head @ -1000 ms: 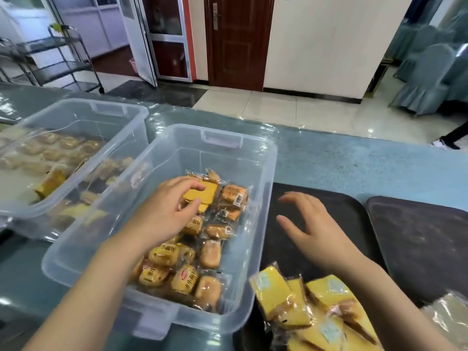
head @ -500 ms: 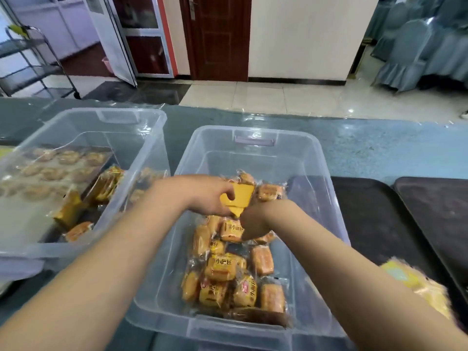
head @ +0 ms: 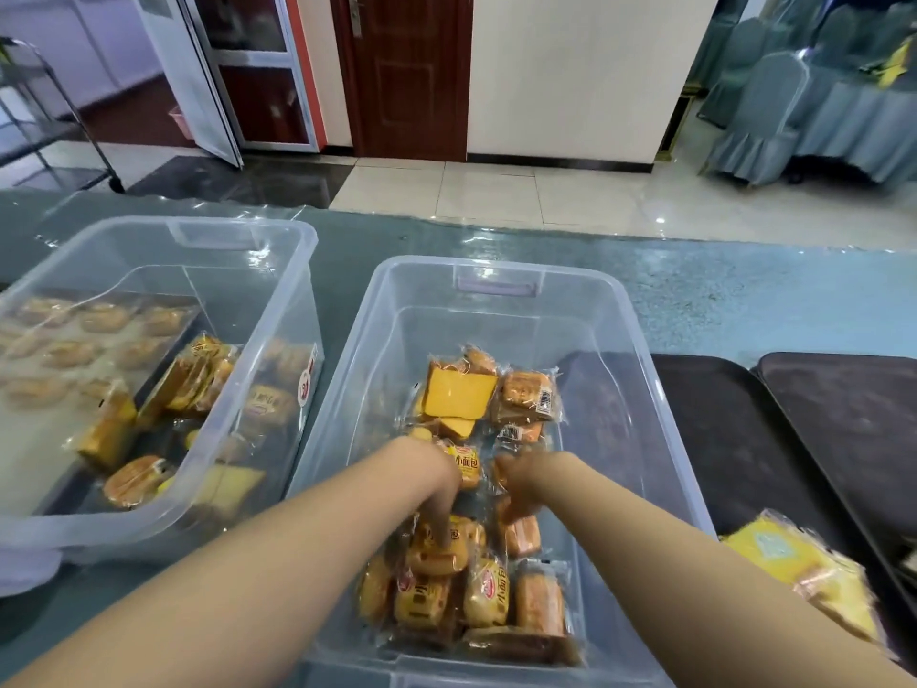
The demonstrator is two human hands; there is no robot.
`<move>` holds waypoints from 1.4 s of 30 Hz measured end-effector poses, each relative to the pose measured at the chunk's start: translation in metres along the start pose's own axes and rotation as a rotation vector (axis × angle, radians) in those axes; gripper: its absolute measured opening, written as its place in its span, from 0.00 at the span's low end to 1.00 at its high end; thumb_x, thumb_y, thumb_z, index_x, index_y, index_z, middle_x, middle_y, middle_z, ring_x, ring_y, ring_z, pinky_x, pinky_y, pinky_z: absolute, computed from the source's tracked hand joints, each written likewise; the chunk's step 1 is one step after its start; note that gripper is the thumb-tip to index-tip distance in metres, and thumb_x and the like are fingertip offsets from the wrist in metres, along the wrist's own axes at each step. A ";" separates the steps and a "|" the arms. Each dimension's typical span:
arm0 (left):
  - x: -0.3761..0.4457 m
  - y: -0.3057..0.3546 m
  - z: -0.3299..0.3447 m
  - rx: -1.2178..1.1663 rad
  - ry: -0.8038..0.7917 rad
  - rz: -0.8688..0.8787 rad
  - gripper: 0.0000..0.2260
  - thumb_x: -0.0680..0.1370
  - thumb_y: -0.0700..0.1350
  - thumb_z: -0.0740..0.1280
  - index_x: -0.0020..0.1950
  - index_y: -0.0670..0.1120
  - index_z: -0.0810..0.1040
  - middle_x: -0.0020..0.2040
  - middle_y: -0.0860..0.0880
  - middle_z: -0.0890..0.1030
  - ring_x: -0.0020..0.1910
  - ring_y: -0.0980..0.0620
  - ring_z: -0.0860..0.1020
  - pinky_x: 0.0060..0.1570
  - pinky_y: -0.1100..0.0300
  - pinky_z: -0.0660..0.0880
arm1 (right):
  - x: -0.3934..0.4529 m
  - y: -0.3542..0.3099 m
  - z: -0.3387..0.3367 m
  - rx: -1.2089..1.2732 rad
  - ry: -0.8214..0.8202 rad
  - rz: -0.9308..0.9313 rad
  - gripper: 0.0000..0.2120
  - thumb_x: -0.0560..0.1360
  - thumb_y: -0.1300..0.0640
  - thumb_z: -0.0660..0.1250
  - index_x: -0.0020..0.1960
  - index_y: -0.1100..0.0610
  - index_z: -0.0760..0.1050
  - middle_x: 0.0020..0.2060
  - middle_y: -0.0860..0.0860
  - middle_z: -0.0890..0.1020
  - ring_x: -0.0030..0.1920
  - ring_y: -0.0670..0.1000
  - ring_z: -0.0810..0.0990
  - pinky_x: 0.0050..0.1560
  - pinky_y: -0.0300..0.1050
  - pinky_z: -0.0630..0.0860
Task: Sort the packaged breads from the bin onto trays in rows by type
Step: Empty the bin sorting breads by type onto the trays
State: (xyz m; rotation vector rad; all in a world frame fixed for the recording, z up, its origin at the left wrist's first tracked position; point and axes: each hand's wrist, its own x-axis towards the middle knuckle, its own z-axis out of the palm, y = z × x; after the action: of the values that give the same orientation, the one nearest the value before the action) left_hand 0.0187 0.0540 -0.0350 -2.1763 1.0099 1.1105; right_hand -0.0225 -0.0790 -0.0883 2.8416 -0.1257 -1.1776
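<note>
Two clear bins stand on the table, and going from the left: the left bin [head: 278, 340] holds a few wrapped breads along its near and right side, among them a yellow cake slice [head: 106, 429] and a round bun [head: 134, 481]. Next comes the middle bin [head: 501, 283], where most of the breads still lie: a yellow slice [head: 456, 394] at the far end, small yellow-labelled buns [head: 426, 595] heaped at the near end, and orange-brown rolls [head: 538, 605] to their right. The left hand [head: 436, 494] reaches down into this heap with its fingers pointing onto a small bun, touching it; whether they have closed round it I cannot tell. The right hand [head: 516, 489] is curled over a roll [head: 518, 531] just beside, apparently gripping it, though blur hides the fingers. To the right lie two dark trays [head: 734, 439], with yellow slice packs [head: 794, 568] at the near edge of the first. As a judgement, these packets are light and soft, the film slick and crinkly, so they slide over one another and the bread inside would squash under a hard pinch. Best taken across the short sides of the loaf with a loose grip, or by the crimped end seam, several of one kind at once.
</note>
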 end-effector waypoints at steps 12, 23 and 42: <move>0.029 0.037 0.023 0.418 -0.059 -0.063 0.35 0.75 0.60 0.68 0.76 0.49 0.61 0.73 0.39 0.64 0.71 0.32 0.62 0.58 0.29 0.70 | 0.013 -0.015 0.029 0.281 0.019 0.183 0.56 0.69 0.43 0.74 0.78 0.52 0.36 0.76 0.65 0.42 0.74 0.71 0.52 0.72 0.62 0.62; 0.000 0.018 -0.004 0.093 0.017 0.079 0.26 0.71 0.52 0.74 0.66 0.48 0.73 0.57 0.47 0.78 0.52 0.46 0.77 0.52 0.52 0.78 | 0.000 -0.017 -0.008 0.057 -0.117 0.065 0.33 0.68 0.51 0.77 0.68 0.63 0.70 0.58 0.57 0.77 0.58 0.58 0.77 0.60 0.53 0.76; -0.120 0.107 -0.076 -0.330 0.923 0.106 0.24 0.69 0.53 0.76 0.60 0.61 0.69 0.49 0.62 0.74 0.48 0.60 0.75 0.46 0.61 0.73 | -0.187 0.125 -0.038 0.611 0.930 -0.241 0.37 0.71 0.57 0.67 0.76 0.49 0.55 0.68 0.56 0.65 0.62 0.63 0.71 0.59 0.56 0.73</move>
State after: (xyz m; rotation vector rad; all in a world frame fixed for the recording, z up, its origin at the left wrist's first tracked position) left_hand -0.0778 -0.0163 0.0970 -3.0215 1.3762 0.2556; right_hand -0.1337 -0.1842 0.0816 3.6622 -0.0982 0.3519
